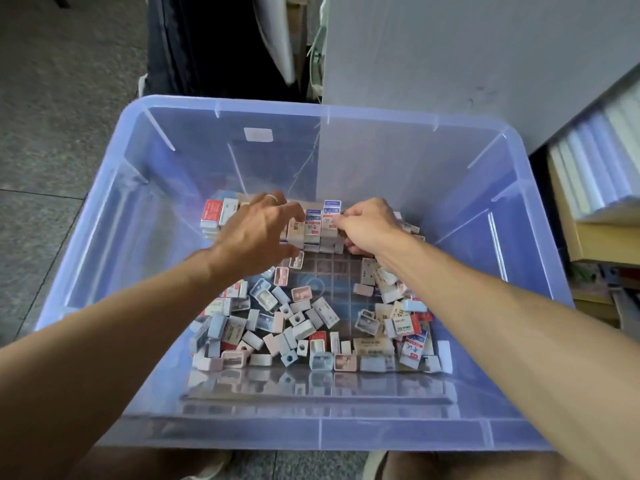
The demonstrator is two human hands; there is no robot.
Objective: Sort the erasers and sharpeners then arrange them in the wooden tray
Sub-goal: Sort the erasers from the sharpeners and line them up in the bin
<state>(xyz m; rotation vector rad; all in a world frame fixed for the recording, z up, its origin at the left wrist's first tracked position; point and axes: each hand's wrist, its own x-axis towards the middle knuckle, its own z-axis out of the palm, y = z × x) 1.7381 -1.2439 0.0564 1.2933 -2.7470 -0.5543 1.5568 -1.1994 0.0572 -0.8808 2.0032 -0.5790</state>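
Both my hands reach into a clear blue plastic bin (104,216). On its floor lie several loose erasers in paper sleeves and small pink, blue and white sharpeners (294,327). At the far side several erasers stand upright in a tight row (320,225). My left hand (258,233) hovers with spread fingers against the row's left end. My right hand (369,225) is curled at the row's right end, fingertips pinching an upright eraser (331,216). A red eraser (212,211) lies at the far left. No wooden tray is clearly visible.
The bin sits on a grey floor (52,116). A white cabinet panel (450,64) stands behind it, a dark bag (207,46) at the back left, and stacked boxes and papers (595,202) crowd the right side. My knees show at the bottom edge.
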